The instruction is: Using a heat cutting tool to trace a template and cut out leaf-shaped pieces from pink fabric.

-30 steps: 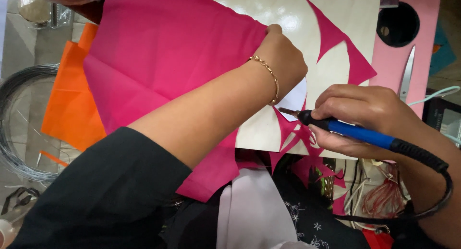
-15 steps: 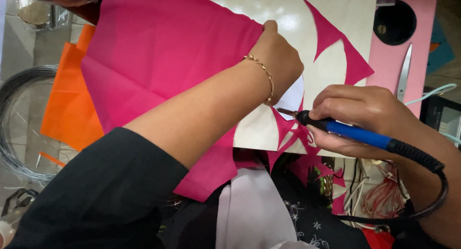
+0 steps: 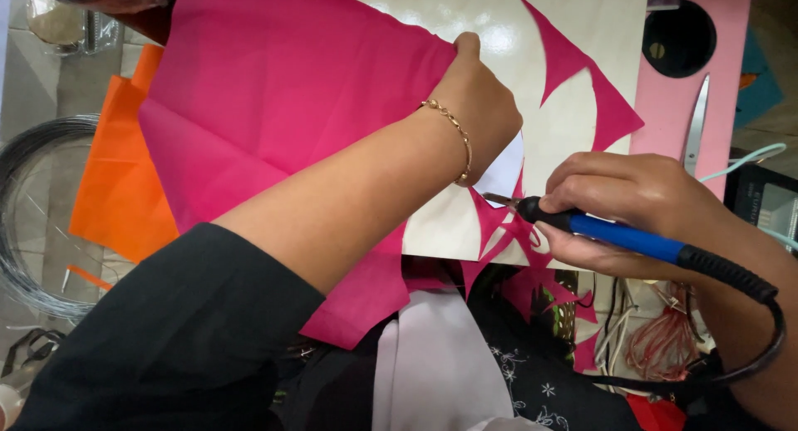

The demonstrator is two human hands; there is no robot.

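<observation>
Pink fabric [image 3: 283, 107] lay across the cream board [image 3: 532, 32], pinned flat under the left hand [image 3: 478, 107]; the right hand [image 3: 632, 206] clenched a blue-handled hot cutter [image 3: 615, 234], tip at the fabric's edge.

Your left hand [image 3: 478, 115] is pressing down flat, arm reaching toward one o'clock; your right hand [image 3: 619, 206] is curling closed, knuckles pointing toward nine o'clock.

Two hands, one blue-handled hot tool [image 3: 632, 236], one scissors [image 3: 695, 128], one wire coil [image 3: 25, 223].
</observation>
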